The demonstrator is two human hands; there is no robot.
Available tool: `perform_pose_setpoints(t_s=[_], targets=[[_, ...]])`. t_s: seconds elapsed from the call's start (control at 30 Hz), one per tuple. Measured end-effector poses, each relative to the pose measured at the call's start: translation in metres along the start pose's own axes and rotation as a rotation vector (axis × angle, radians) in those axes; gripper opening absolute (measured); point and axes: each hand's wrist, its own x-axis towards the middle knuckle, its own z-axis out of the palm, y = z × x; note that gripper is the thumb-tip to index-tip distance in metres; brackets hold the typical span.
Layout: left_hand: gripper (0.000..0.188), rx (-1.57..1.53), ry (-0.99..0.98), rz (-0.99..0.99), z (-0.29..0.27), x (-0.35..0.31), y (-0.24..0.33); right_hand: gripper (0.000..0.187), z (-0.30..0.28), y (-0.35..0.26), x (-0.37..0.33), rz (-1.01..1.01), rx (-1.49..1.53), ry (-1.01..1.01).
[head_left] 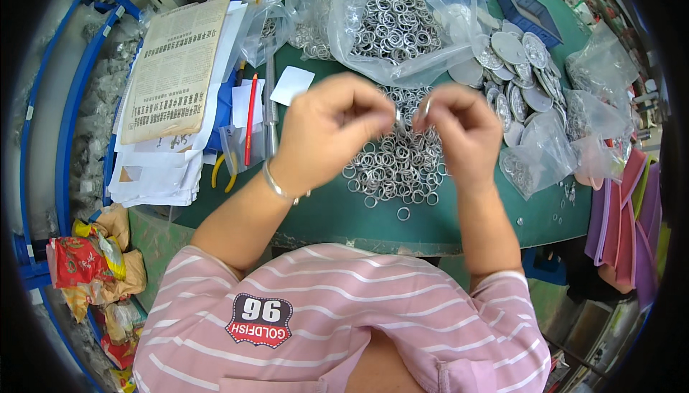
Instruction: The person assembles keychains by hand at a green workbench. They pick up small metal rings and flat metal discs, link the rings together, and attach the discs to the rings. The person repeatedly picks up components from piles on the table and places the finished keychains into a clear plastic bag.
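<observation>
A heap of small silvery metal rings [402, 170] lies on the green table in front of me, with a few single rings at its near edge. Over the heap, my left hand [331, 126] is closed in a pinch, a small metal ring [397, 115] showing at its fingertips. Facing it, my right hand [465, 129] pinches another metal ring [428, 109] between thumb and fingers. The two hands are apart, their fingers slightly blurred. Behind them an open clear plastic bag [344, 41] holds many more rings.
Round metal discs [509, 48] are piled to the right, before a blue tray [527, 12]. Clear bags [538, 152] lie near them. On the left are a newspaper [176, 70] on papers, a red pencil [250, 120], a metal rod [270, 106] and yellow-handled pliers [225, 172].
</observation>
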Motion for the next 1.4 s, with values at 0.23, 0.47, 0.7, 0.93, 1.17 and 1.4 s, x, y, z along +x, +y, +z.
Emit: perform_pose_setpoints(t_s=[0.23, 0.47, 0.7, 0.93, 1.17, 1.4], targets=[[0.011, 0.639, 0.159, 0.396, -0.009, 0.041, -0.004, 0.014, -0.007, -0.025, 0.061, -0.591, -1.042, 0.126], [0.018, 0.715, -0.099, 0.106, -0.001, -0.016, -0.106, 0.009, -0.018, 0.031, -0.038, 0.044, -1.196, -0.346], [0.018, 0.839, -0.036, 0.209, 0.003, -0.024, -0.115, 0.007, -0.014, 0.043, -0.049, -0.071, -1.230, -0.277], [0.023, 0.008, -0.007, -0.395, 0.008, -0.037, -0.090, 0.013, -0.022, 0.046, -0.056, -0.255, -1.090, -0.205], [0.018, -0.648, 0.035, -0.694, 0.013, -0.046, -0.069, 0.019, 0.003, 0.025, -0.054, 0.064, -0.561, -0.158], [0.014, -0.518, 0.018, -0.573, 0.015, -0.050, -0.057, 0.016, 0.006, 0.031, -0.059, 0.437, -0.072, -0.086]])
